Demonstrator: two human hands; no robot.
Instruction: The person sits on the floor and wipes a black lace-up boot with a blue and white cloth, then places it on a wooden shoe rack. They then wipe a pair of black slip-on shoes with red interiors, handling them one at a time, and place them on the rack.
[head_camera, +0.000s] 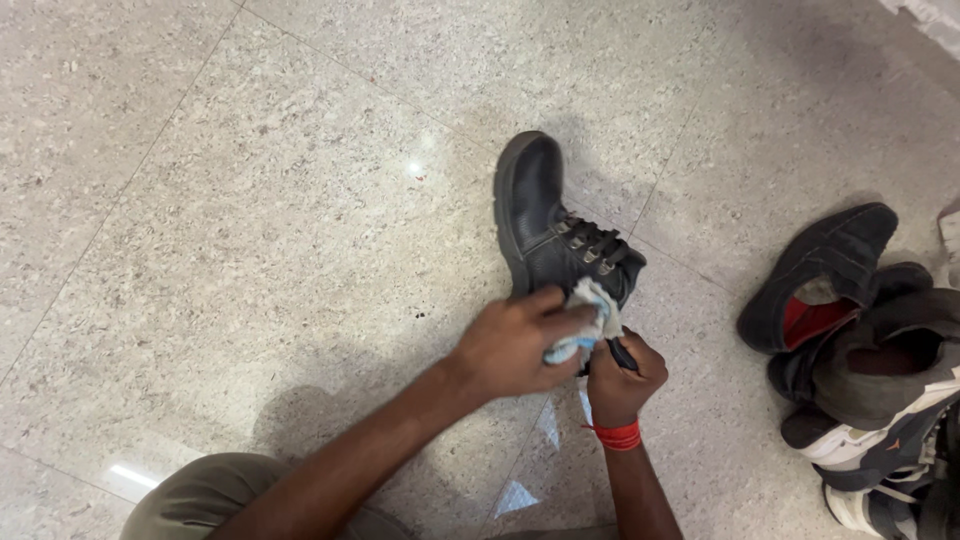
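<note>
A black lace-up ankle boot (540, 215) stands on the speckled stone floor (250, 200), toe pointing away from me. My left hand (515, 345) presses a crumpled white and blue cloth (590, 318) against the boot's ankle collar. My right hand (622, 372), with a red thread band at the wrist, is closed around the rear edge of the boot, steadying it. The boot's heel is hidden behind both hands.
A pile of other footwear lies at the right: a dark slip-on shoe with red lining (825, 275), a dark boot (885, 365) and a white and navy sneaker (880, 455). My knee in olive trousers (200, 495) shows at the bottom left.
</note>
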